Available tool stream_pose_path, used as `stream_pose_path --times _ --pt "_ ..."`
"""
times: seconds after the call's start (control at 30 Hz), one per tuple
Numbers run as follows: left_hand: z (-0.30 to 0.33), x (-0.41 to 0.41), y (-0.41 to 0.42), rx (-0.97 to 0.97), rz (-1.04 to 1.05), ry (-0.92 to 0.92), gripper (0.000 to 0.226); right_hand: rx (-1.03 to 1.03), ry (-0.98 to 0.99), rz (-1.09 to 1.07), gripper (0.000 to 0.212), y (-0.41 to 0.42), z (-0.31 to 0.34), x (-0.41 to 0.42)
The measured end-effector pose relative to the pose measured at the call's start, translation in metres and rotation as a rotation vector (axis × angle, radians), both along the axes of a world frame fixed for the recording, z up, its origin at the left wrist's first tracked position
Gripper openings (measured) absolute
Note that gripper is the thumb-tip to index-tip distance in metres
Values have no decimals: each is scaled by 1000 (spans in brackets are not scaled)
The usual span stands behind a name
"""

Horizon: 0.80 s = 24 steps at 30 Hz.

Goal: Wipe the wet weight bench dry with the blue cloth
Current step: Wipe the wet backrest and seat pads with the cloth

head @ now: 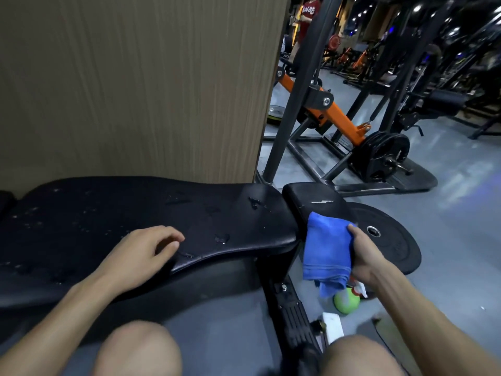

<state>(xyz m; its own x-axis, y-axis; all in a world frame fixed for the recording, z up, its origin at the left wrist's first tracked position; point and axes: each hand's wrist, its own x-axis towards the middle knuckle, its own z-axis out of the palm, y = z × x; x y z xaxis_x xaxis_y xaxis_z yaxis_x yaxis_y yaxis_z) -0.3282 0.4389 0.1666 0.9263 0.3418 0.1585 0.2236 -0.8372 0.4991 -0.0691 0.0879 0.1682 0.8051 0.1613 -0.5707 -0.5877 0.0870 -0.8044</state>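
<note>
A wood-grain panel [141, 85] fills the upper left of the frame, standing just behind the black padded bench [130, 213], which runs across the middle from the left edge to right of centre. Water droplets and small puddles [222, 238] lie scattered on the pad, with one clear patch near its far right end.

Lower left, the left hand [141, 256] rests on the near edge of the bench; its fingers are loosely curled with the tips touching the wet pad, and it has hold of nothing. Two bare knees show along the bottom edge of the frame.

Right of centre, a smaller black seat pad [314, 199] sits just beside the end of the long pad, with a pale scuff on its top. The blue cloth [326, 251] hangs in front of this seat pad, off the bench surface, gripped along its right edge by the right hand [364, 257], whose fingers are closed round the fabric. Behind the hand a black weight plate [393, 245] lies flat on the grey floor. Below the cloth, a green ball-like object [345, 303] and a white flat item [333, 325] sit on the floor.

In the upper right, an orange and black plate-loaded machine [341, 118] stands on the floor, with more gym equipment dim beyond it, and part of a person in a red top [309, 17] at the top of the frame.
</note>
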Motion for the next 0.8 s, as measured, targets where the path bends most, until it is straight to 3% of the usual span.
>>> stream_pose_path --times 0.13,0.23,0.33,0.43,0.57,0.7,0.8 --pt "-20 9 -7 86 -10 28 31 -63 -110 40 32 -1 6 9" --pt "-27 17 -8 96 5 27 38 -449 -634 -58 19 7 0 25" --pt "-27 28 0 106 16 56 42 -657 -1009 180 16 30 -26 25" --pt "-24 41 11 134 -15 94 42 -945 -1246 455 40 51 -81 18" --pt "-24 61 21 140 -35 71 39 -800 -1261 361 50 83 -98 -4" --pt "-24 87 30 142 -72 40 31 -782 -1495 764 51 81 -86 2" --pt "-26 103 37 138 -81 5 16 -908 -1457 795 53 62 -69 45"
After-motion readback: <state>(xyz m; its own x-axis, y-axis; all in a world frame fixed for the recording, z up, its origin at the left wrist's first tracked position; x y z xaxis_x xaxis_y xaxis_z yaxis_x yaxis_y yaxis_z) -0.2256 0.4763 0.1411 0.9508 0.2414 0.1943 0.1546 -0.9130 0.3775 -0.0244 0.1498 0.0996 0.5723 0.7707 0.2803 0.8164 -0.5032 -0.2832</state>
